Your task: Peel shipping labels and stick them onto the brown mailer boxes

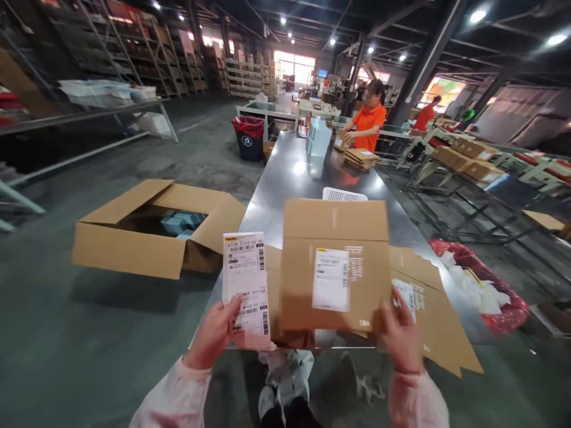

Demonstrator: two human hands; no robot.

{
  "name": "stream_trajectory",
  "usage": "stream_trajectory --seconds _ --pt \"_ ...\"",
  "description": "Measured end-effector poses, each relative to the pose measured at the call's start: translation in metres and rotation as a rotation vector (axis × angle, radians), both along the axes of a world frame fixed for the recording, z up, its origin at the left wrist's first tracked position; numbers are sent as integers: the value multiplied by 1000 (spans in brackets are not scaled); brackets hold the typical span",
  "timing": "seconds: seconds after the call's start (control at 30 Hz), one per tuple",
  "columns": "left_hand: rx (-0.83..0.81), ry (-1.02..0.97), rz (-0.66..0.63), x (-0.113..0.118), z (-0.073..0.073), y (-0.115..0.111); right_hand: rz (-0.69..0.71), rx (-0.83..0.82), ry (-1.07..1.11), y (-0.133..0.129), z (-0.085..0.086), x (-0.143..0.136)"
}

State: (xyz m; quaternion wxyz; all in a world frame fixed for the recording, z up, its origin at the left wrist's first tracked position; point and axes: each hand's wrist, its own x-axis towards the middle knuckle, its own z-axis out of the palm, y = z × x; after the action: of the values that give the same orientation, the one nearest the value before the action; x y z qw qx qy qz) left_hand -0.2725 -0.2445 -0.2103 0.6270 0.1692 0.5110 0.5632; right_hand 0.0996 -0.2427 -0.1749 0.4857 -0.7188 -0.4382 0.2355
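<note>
My left hand (216, 330) grips a stack of printed shipping labels (247, 279), thumb across the front. In my right hand (402, 333) is a flat brown cardboard box (294, 285), held up by its lower right edge. A white shipping label (331, 279) is stuck on its face, beside white printed lettering. Behind it, more flattened cardboard (439, 315) lies on the metal table (261, 208), one piece bearing a label. The box hides part of a white perforated basket (344, 194).
An open carton (129, 255) with blue-grey boxes inside stands left of the table. A red-lined bin (513, 318) of white scraps is at the right. Across the table, a person in orange (370, 125) handles cardboard beside stacked light-blue boxes (318, 139). A black bin (250, 145) stands farther back.
</note>
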Motion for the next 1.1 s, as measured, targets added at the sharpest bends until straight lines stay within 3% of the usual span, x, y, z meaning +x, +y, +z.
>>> stream_trajectory --seconds 0.1,0.17,0.23,0.33,0.37,0.4,0.47,0.57,0.7,0.83,0.97,1.1 --pt "-5 29 -89 16 20 -18 -157 -112 -288 -6 46 98" --pt "-15 4 -170 29 22 -29 -237 -210 -457 -11 56 117" --pt "7 24 -235 45 18 -39 -161 -207 -458 -16 48 85" --pt "44 132 -391 67 10 -52 379 -215 -136 -30 14 -23" --pt "68 184 -445 72 8 -55 645 -263 93 -38 0 -60" --pt "106 239 -472 75 6 -57 752 -273 276 -45 -12 -93" --pt "182 315 -399 75 3 -59 859 -310 456 -59 -31 -137" --pt "190 324 -206 67 -2 -60 1000 -387 464 -57 -39 -155" --pt "136 319 -186 61 -18 -59 967 -323 369 -15 -26 -150" --pt "65 323 -96 63 -44 -54 977 -317 136 14 -24 -160" --pt "-7 419 -10 54 -71 -45 921 -361 83 15 -45 -178" --pt "-29 390 -22 36 -93 -31 843 -361 138 25 -72 -195"
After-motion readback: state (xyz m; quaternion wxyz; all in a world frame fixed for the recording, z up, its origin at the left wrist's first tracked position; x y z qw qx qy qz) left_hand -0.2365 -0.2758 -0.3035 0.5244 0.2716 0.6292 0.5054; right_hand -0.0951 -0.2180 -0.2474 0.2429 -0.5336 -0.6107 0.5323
